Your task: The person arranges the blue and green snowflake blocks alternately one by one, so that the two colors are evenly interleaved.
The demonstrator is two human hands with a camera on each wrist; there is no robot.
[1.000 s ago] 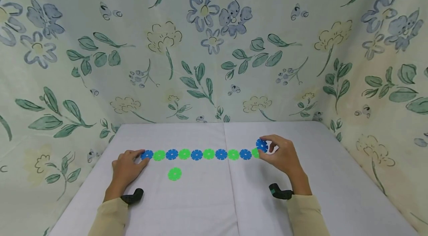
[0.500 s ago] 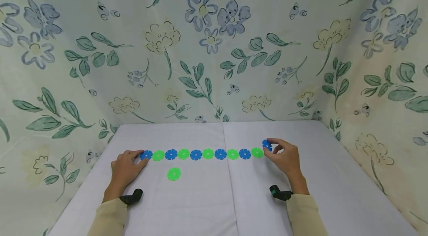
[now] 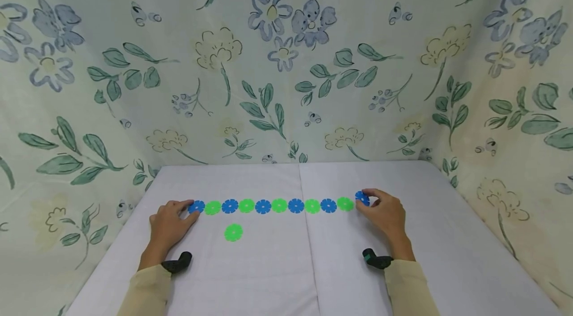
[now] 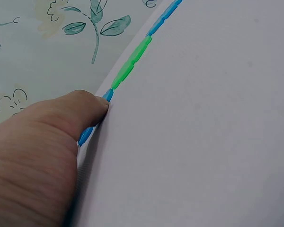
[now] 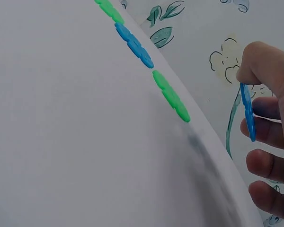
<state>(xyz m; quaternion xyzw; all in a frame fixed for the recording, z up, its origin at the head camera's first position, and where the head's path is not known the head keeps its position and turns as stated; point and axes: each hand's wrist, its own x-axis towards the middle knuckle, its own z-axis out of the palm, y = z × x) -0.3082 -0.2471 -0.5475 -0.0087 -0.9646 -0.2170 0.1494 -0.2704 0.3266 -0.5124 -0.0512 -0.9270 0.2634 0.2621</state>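
Note:
A row of blue and green notched plastic discs lies across the white table, colours alternating. My left hand (image 3: 169,224) is at the row's left end, thumb and index finger pinching the blue disc (image 3: 197,207) there by its edge; the left wrist view shows the thumb (image 4: 92,106) against it. Beyond the row's right end, my right hand (image 3: 386,212) pinches another blue disc (image 3: 362,198) between thumb and fingers. That disc is tilted, held above the table and apart from the last green disc (image 3: 345,204), as the right wrist view also shows.
A loose green disc (image 3: 234,232) lies in front of the row, toward the left. White cloth covers the table (image 3: 250,281), with a crease down its middle. A floral curtain (image 3: 286,107) stands behind and on both sides.
My right hand has moved right and slightly down with its blue disc, from over the last green disc to beyond it. The left hand has stayed in place.

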